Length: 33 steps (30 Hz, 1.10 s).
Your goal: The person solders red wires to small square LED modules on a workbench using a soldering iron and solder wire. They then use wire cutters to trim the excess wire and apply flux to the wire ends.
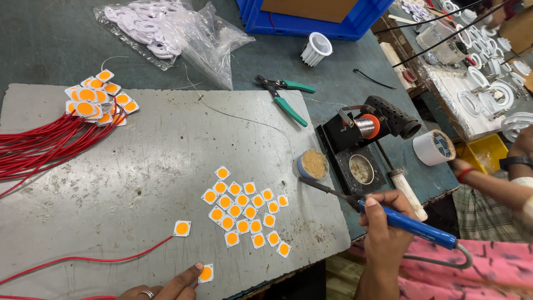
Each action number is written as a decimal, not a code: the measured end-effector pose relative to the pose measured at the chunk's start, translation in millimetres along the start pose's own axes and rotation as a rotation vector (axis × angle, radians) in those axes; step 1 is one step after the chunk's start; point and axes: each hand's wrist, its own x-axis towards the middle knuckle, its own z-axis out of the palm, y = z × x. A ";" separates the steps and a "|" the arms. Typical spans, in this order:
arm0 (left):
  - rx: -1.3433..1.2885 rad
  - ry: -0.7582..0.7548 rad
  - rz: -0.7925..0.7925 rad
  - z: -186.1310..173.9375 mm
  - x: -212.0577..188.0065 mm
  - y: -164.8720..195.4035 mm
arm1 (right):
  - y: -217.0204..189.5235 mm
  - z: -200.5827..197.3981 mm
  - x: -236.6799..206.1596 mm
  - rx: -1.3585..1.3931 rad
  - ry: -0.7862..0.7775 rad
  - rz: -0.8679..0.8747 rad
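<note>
The work surface is a grey, scratched board [139, 166] that lies on a dark green table [50, 39] in a busy workshop.

Nearest to the camera, at the bottom edge, the left hand [161, 289] rests on the board. Its fingers are together and the tip of one finger presses on a small white square chip with an orange centre [206, 273]. The chip lies just to the right of the fingertip, and a thin red wire [83, 258] runs away to the left.

The right hand [386, 222] is closed around the blue handle of a soldering iron [408, 225]. The long axis of the iron goes up and to the left, and its tip [302, 179] is just beside a small round tin of flux [313, 164], well apart from the pressed chip. So the left hand is the nearer one to the chip; the iron tip stands to the upper right of it.

Between the two hands lies a loose group of the same chips [244, 211], and one more chip with a red wire [182, 228] is to the left.

Further away are a black iron stand [366, 130], green-handled cutters [286, 97], a bundle of wired chips [97, 100], a clear plastic bag of white parts [166, 28] and a blue crate [311, 16]. At the right edge another person's arm [494, 183] is visible.
</note>
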 end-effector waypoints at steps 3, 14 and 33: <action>-0.013 -0.006 -0.006 -4.8 3.6 -2.3 | 0.5 1.2 -0.3 -0.022 0.004 0.005; -0.405 0.366 -0.941 -141.1 81.3 11.5 | -6.7 2.6 -30.8 0.677 -0.250 0.062; -0.385 0.158 -0.481 -156.4 80.4 16.2 | -51.4 105.1 -114.9 0.053 -0.786 -0.344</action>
